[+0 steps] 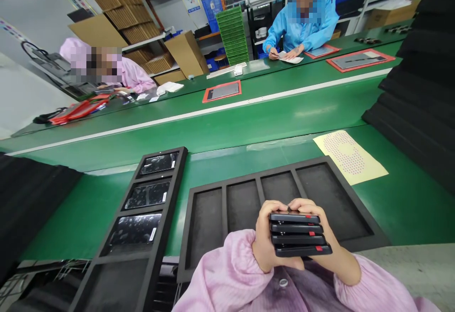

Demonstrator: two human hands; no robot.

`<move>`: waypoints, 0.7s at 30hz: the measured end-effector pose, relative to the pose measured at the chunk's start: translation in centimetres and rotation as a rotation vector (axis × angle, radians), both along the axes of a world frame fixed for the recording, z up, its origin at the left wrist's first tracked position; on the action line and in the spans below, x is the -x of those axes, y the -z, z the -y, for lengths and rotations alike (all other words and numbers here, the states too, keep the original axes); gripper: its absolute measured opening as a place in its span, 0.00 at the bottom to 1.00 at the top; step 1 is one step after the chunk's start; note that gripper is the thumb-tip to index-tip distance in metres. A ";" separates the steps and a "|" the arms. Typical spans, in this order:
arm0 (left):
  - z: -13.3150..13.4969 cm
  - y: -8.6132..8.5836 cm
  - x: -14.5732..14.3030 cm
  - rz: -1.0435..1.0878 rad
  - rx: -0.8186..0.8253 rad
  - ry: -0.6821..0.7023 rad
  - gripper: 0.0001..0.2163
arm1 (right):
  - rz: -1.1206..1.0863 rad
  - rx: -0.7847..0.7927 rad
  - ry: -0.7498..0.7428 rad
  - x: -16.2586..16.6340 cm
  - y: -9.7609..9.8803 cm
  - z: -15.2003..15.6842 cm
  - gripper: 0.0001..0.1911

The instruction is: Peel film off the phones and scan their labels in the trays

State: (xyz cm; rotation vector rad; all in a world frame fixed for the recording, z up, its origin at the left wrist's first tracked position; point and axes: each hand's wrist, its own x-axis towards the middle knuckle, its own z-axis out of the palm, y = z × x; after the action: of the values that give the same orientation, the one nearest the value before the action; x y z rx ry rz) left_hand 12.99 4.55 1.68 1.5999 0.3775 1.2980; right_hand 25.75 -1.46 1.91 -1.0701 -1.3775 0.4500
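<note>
A stack of several black phones (297, 234), with small red stickers on their edges, is held close to my body. Wrapped round its left side is my left hand (267, 236), fingers closed on the phones. My right hand (329, 241) grips the same stack from the right, its fingers bent over the top. Just beyond and beneath the hands lies a black foam tray (245, 203) with bare compartments. Left of it, a second foam tray (179, 174) carries several glossy dark phones (135, 230) with white labels; its nearest compartment has nothing in it.
A yellow sheet of small stickers (350, 155) lies by the tray's far right corner. Tall stacks of black foam trays (419, 98) flank the green bench on both sides. Across the raised green ledge (270, 113), two people work near red-edged mats (222, 91).
</note>
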 end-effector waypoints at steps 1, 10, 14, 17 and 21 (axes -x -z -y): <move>0.0 0.0 -0.1 0.009 0.009 -0.010 0.38 | 0.018 0.035 -0.004 -0.3 0.4 -0.1 0.20; -0.9 -1.6 -2.7 -0.181 0.666 -0.189 0.35 | 0.177 0.833 0.032 -1.3 -1.9 0.2 0.27; -1.0 -2.0 -4.0 -0.209 0.873 -0.195 0.34 | 0.209 0.974 -0.025 -0.5 -4.4 0.9 0.44; -1.1 -1.0 -4.2 -0.237 0.814 -0.260 0.29 | 0.208 0.936 -0.001 -0.2 -4.0 0.7 0.40; -2.1 0.2 -3.8 -0.303 0.699 -0.332 0.25 | 0.204 0.866 0.082 -0.1 -2.1 0.7 0.37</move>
State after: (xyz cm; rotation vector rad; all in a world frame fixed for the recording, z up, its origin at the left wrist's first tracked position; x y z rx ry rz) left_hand 16.81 6.64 1.51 1.1473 1.1848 0.9881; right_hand 25.80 -2.11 4.01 -1.9066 -1.3211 0.9409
